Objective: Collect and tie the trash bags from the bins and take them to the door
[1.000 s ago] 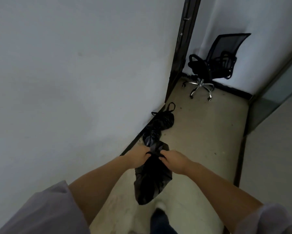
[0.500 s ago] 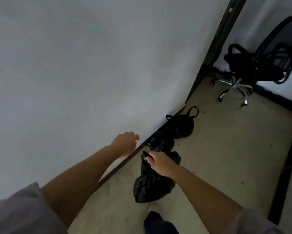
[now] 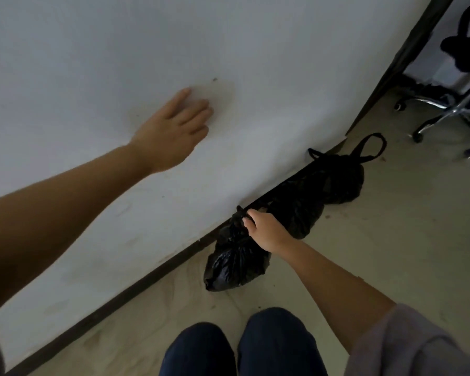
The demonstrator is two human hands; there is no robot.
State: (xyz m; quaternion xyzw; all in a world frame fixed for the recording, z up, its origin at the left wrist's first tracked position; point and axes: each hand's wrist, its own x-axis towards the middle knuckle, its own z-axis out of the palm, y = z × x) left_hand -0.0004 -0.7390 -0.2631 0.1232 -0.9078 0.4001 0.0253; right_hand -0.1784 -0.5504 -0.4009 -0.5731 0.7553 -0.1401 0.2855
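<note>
— What sits nearest the camera?

— Two knees (image 3: 239,348) in dark trousers, bent over a pale floor (image 3: 391,240); just beyond them the right hand (image 3: 266,232) is clenched round the knotted neck of a black trash bag (image 3: 236,264), which rests on the floor against the dark skirting board (image 3: 114,299).

— And the other hand?

— The left hand (image 3: 171,131) is spread flat, fingers loose and grasping nothing, before the white wall (image 3: 255,63); whether the palm touches it cannot be told.

— Farther back?

— A second tied bag (image 3: 304,213) lies beside the first along the skirting, a third bag (image 3: 339,180) with looped handles beyond it; behind them a dark door frame (image 3: 407,50), then the chrome base of an office chair (image 3: 451,115).
</note>
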